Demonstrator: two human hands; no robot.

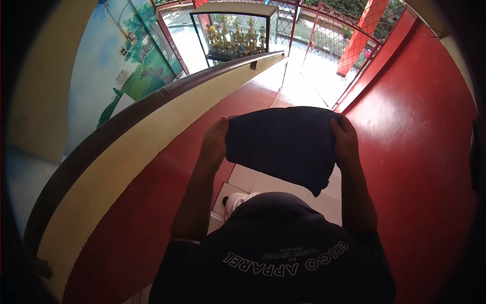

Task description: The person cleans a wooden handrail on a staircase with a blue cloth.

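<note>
A dark blue piece of folded cloth (281, 144) is stretched out in front of my body, above the tiled floor. My left hand (215, 142) grips its left edge, the thumb resting on the near face. On the other side, my right hand (345, 142) pinches the upper right corner, its fingers hidden behind the fabric. The lower edge slants down to a loose corner at the right, which hangs free below my right hand.
To the left, a dark handrail (152, 96) tops a cream and red wall. A glass case of trophies (238, 35) stands beyond it, near a red mesh gate (329, 45). A glossy red wall (415, 152) rises at the right. Pale floor tiles (263, 183) lie below.
</note>
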